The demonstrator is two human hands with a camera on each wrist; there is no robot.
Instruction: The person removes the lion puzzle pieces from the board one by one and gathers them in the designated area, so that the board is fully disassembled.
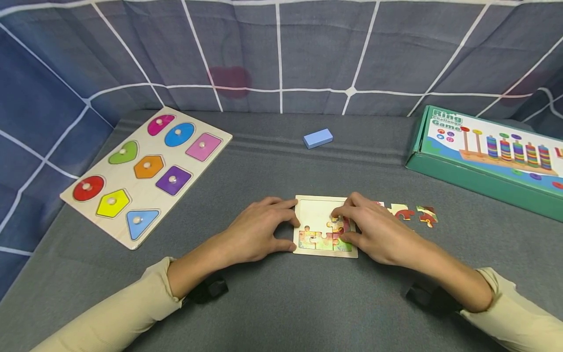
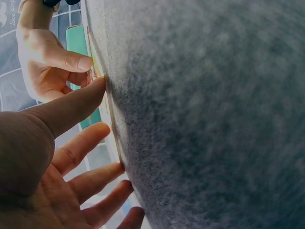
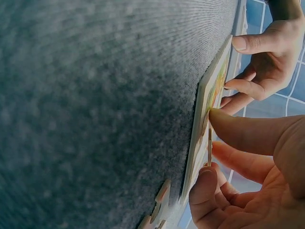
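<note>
A small wooden puzzle tray (image 1: 314,211) lies on the grey cloth in the head view, with several joined jigsaw pieces (image 1: 323,241) along its near side. My left hand (image 1: 259,231) rests its fingertips and thumb against the tray's left edge, fingers loosely extended. Over the tray's right side, my right hand (image 1: 380,232) pinches a jigsaw piece (image 3: 209,145), seen edge-on and tilted up from the tray in the right wrist view. The hand partly covers that area in the head view. Loose pieces (image 1: 427,216) lie on the cloth to the right, some partly hidden.
A wooden shape board (image 1: 182,168) with knobbed coloured shapes lies at the left. A blue block (image 1: 318,139) sits behind the tray. The green Ring Challenge Game box (image 1: 484,181) stands at the right. Checked fabric (image 1: 316,54) hangs along the back.
</note>
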